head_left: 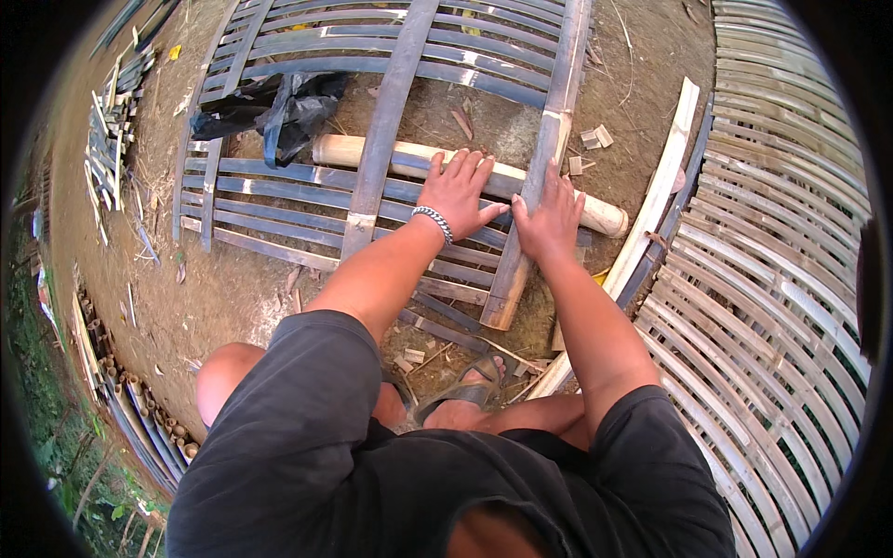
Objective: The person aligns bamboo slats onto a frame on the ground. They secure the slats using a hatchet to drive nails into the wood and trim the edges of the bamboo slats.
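Note:
A bamboo slat panel (321, 174) lies on the ground before me, its dark strips joined to wider cross rails. A thick, pale bamboo pole (358, 153) passes beneath the middle rail (395, 107) and the right rail (556, 102). My left hand (456, 193), with a chain bracelet at its wrist, lies open with fingers spread across the strips, fingertips at the pole. My right hand (549, 220) is open too, laid over the right rail, its thumb on the near side and fingers stretched away from me. The contact under both palms is hidden.
A crumpled black plastic bag (296, 112) lies on the panel's left part. At right stands a large slatted bamboo surface (763, 307), with a long pale strip (665, 186) along its edge. Wood offcuts (595, 139) dot the dirt; split strips (107, 139) are piled far left.

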Demonstrator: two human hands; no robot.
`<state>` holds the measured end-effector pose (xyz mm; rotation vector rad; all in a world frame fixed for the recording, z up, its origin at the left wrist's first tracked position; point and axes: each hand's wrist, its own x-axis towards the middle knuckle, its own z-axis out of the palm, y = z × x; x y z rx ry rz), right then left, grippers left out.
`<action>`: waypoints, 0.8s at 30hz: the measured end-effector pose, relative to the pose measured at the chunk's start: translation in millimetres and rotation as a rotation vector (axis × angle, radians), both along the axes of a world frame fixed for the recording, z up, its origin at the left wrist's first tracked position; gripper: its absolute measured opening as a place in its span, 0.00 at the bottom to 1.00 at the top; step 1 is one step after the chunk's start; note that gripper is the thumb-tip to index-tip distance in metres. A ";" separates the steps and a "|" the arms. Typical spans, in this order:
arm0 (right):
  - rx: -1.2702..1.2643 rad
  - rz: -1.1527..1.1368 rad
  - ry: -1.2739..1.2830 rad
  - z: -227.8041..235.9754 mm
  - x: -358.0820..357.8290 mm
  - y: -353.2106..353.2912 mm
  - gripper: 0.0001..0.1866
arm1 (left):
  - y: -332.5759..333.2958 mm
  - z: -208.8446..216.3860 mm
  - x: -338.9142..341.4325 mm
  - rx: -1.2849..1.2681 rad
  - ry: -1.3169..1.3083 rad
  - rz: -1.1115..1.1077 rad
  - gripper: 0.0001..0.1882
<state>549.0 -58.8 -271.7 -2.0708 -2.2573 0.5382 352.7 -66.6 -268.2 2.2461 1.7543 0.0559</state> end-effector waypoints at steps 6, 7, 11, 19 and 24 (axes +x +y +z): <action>0.034 0.006 -0.012 -8.1 3.1 -3.4 0.50 | -1.7 1.1 2.1 -0.001 -0.003 0.006 0.43; 0.042 0.008 -0.009 -8.9 2.8 -4.5 0.50 | -2.7 0.2 1.8 0.010 -0.003 0.008 0.43; 0.043 0.000 0.025 -1.8 0.7 -5.8 0.50 | -5.3 -2.6 -0.1 0.025 -0.020 0.012 0.43; 0.060 0.023 -0.009 -0.2 2.0 -21.3 0.49 | -22.1 -6.6 -1.8 0.082 -0.070 0.025 0.39; 0.061 0.020 -0.001 1.4 3.3 -17.1 0.48 | -17.0 -9.9 -0.7 0.103 -0.096 0.038 0.32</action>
